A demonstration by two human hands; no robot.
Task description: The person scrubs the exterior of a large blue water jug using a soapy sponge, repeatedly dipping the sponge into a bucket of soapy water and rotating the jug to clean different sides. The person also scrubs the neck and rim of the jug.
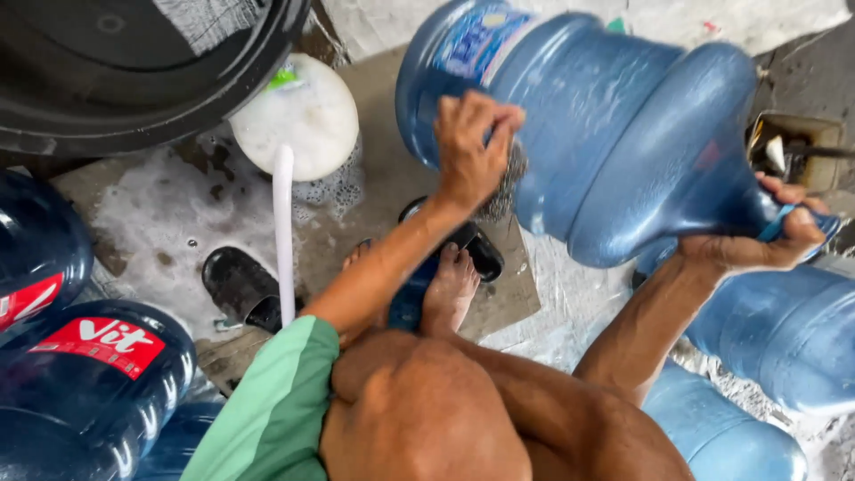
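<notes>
A large blue water jug (614, 134) lies tilted on its side in front of me, its neck pointing right. My right hand (770, 232) grips the neck of the jug from below. My left hand (472, 147) presses a grey steel-wool scrubber (506, 187) against the jug's side near its base. Below the jug, one of my bare feet (450, 289) rests on a dark sandal.
Several more blue jugs lie at the left (98, 383) and right (784, 330). A white bucket of soapy foam (298, 116) stands at the back, with a white pipe (283, 232) beside it. A big black tub (134, 71) fills the top left. The ground is wet and foamy.
</notes>
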